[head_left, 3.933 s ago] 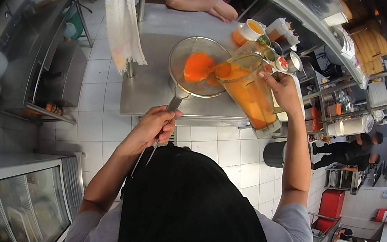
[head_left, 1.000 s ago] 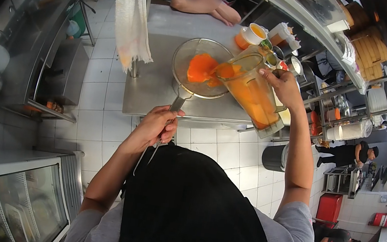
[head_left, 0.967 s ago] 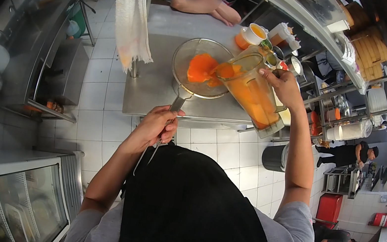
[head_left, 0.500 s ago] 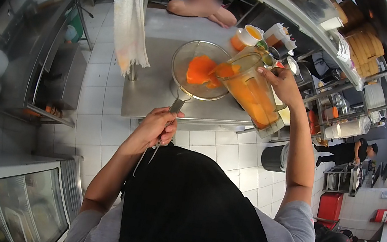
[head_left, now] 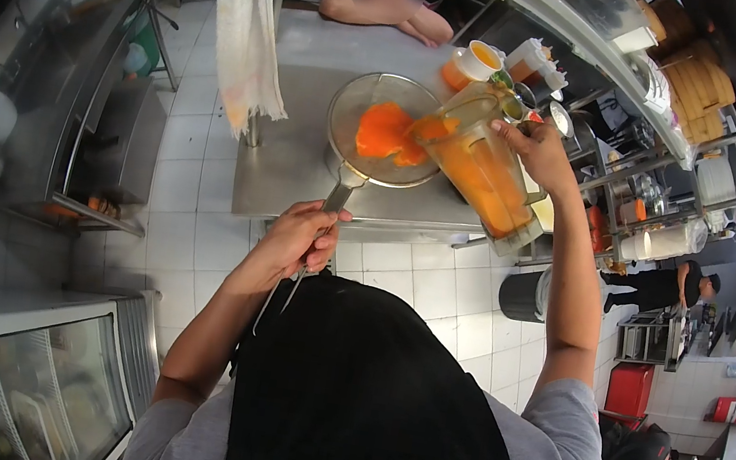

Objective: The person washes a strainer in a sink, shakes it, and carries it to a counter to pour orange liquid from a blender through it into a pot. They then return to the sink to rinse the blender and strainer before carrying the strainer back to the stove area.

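Steel table (head_left: 302, 163) below. Jug (head_left: 479, 172) tilted over sieve (head_left: 385, 131) – orange puree pooled in mesh. Cloth (head_left: 245, 21) hangs left. Co-worker's arm (head_left: 377, 12) on table's far end. Right hand (head_left: 541, 151) clasps jug rim. Left hand (head_left: 298, 237) closed round sieve handle – held above table.

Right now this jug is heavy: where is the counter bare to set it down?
Bare steel counter lies left of the strainer, up to the hanging towel, and beyond, toward the leaning person's arms. Right of the jug, cups crowd it.
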The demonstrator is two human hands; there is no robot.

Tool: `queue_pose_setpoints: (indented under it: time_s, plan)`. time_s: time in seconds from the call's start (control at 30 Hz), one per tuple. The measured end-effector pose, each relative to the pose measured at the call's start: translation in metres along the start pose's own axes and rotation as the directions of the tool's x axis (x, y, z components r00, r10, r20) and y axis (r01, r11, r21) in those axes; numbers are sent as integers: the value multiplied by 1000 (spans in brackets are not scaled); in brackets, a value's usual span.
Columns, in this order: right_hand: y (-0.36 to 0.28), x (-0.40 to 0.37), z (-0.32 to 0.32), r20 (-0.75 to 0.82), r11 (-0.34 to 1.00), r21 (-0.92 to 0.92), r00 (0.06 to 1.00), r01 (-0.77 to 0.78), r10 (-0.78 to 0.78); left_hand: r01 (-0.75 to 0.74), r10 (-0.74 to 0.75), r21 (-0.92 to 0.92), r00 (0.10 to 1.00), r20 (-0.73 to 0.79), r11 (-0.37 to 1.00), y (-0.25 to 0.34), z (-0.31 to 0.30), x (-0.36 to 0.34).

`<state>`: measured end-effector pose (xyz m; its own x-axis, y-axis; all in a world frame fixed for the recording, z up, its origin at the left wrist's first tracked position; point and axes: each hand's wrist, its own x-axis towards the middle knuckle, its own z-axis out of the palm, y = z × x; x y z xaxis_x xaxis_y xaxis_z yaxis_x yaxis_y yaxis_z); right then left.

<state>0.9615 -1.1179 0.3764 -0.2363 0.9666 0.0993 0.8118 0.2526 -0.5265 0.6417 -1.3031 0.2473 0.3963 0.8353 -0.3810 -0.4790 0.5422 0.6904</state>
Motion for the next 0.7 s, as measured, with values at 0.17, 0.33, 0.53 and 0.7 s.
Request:
queue_pose_setpoints:
  time_s: [0.17,0.33,0.53,0.7]
  plan:
    - [-9,-1,3,-25,995,70,998,67,-66,0,0,-1,1000,-18,1000,1,3,-4]
    - [-21,-3,1,-36,997,42,998,62,-60,2,-3,-7,1000,-29,1000,1,5,-6]
    - [-32,-2,-2,-8,998,-41,999,39,-40,4,-5,-30,999,-33,1000,-1,3,-5]
    - [-32,0,-1,-3,998,-54,1000,21,-21,22,-23,-27,999,-46,999,0,2,-4]
